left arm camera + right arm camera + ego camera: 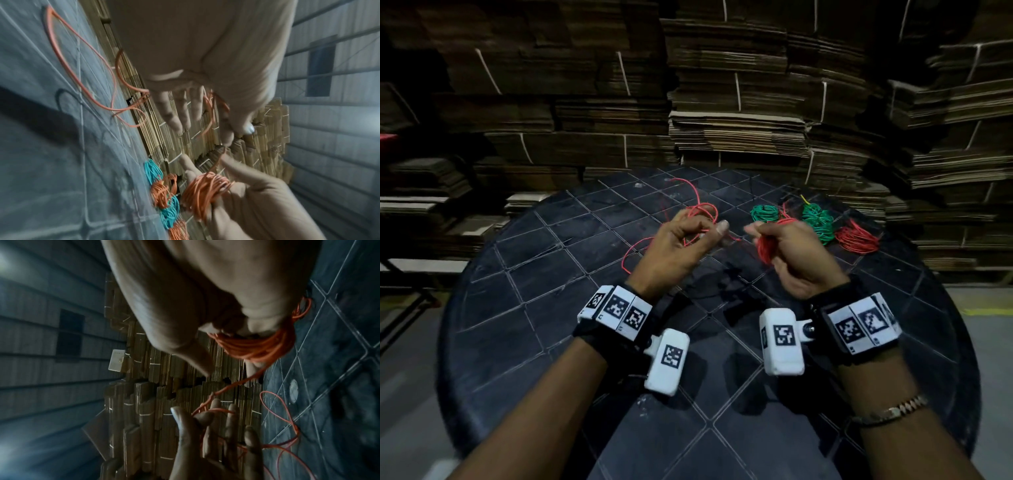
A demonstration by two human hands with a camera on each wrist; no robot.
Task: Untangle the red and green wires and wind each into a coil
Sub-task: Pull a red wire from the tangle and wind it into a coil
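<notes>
Cardboard stacks (pixel 739 102) wall off the back. Dark round tabletop (pixel 524 325) with scored grid lines carries everything. Far right of it: finished coils, two green (pixel 765 213) and a red coil (pixel 856 239), lying close together; more red strands show among them (count unclear).

Right hand (pixel 796 255) is clenched around a half-wound red bundle (pixel 768 247), loops wrapped over its fingers, held above the tabletop. Left hand (pixel 676 245) holds the loose red wire (pixel 697 209), fingers curled round the strand; the rest trails in slack loops onto the tabletop behind and left of that hand. A short red run bridges the two hands.

Step in hand, as I read it: winding the red wire. To do it well, the left grip should feed the strand with light steady tension, letting it slide rather than jerk, so slack loops on the tabletop don't knot. Right should lay each turn beside the last and keep the thumb pinning the bundle so it can't spring open. Watch the loop near the left wrist; it could snag.

Hard to tell: both wrist views are blurred, the wire's free end isn't clear, and whether any green is still tangled in the loose red can't be made out.
</notes>
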